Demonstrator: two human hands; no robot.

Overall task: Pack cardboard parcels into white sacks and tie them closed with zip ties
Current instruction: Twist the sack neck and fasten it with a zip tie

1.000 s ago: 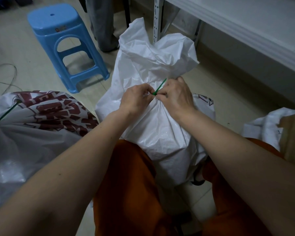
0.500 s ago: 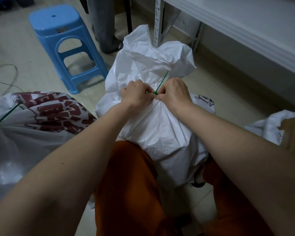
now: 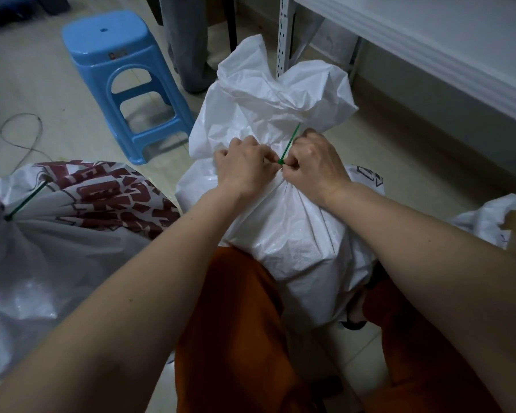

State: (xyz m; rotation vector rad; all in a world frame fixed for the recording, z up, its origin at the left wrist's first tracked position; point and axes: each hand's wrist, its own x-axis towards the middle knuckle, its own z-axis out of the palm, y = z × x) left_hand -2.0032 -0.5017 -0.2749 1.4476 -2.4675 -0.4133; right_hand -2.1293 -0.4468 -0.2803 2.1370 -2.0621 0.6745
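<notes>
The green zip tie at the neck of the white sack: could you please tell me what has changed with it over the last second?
The free tail of the zip tie has grown longer, slanting up to the right, so the loop round the sack has been drawn tighter. The left hand and right hand stay at the neck, pinching the tie. The tied printed sack and the blue stool have not moved.

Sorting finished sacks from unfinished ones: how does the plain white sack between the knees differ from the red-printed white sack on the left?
The plain white sack shows no print on its near face; the red-printed white sack carries dark red lettering. The left hand and right hand grip the plain sack's neck at its green zip tie; nothing touches the printed sack. Both have gathered necks with green ties.
</notes>
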